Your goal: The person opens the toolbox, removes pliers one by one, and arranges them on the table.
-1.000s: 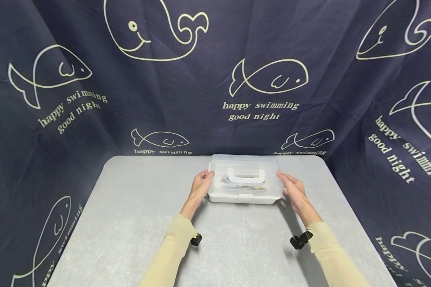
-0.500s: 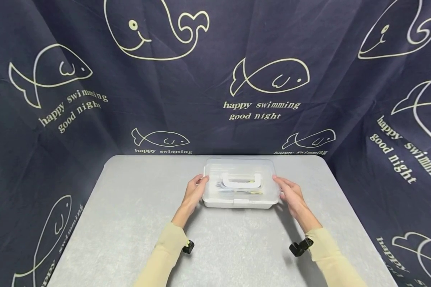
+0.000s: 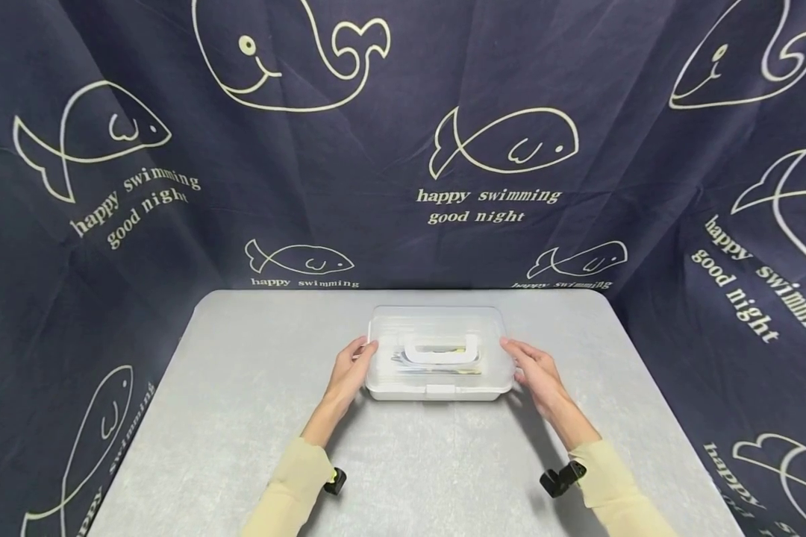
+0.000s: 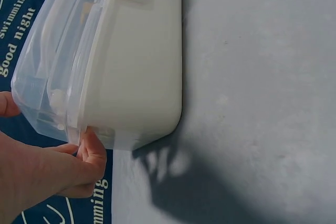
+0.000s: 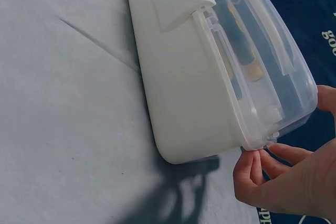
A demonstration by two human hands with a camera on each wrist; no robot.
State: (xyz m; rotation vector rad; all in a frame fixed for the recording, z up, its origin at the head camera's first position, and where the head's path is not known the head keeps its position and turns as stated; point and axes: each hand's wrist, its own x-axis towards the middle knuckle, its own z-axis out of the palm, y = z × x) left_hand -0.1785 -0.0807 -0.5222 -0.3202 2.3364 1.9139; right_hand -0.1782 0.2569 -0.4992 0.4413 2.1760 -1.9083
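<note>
A storage box with a white base and a clear lid point(image 3: 436, 318) sits on the grey table, lid closed. On top lies its white carrying handle point(image 3: 441, 358), and a white latch point(image 3: 440, 390) is on the front side. Slim items show blurred through the lid; their kind cannot be told. My left hand point(image 3: 345, 373) grips the box's left end, thumb on the lid and fingers curled beneath the lid's rim, as the left wrist view shows. At the opposite end my right hand point(image 3: 537, 373) holds the box likewise, fingertips under the rim in the right wrist view.
The grey table point(image 3: 242, 418) extends on both sides of the box and in front of it. Dark blue curtains point(image 3: 389, 186) with fish drawings hang behind the table and along both sides. Each wrist carries a small black camera point(image 3: 335, 481).
Both hands have drawn the box toward the person and a little to the left. The grip at each end looks the same, and the lid has remained closed.
</note>
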